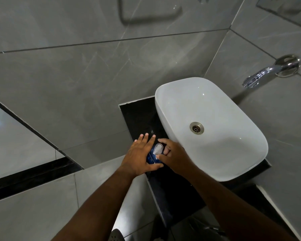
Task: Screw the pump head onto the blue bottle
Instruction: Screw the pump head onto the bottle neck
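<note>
The blue bottle stands on the black counter just left of the basin, seen from above and mostly hidden by my hands. Its white pump head sits on top of it. My left hand presses against the bottle's left side, fingers stretched out and thumb wrapped under its near side. My right hand comes in from the right, thumb and fingers closed around the pump head. I cannot tell how far the head is threaded on.
A white vessel basin with a metal drain fills the counter to the right, close to my right hand. A chrome spout juts from the grey tiled wall above it. Grey floor tiles lie to the left and below.
</note>
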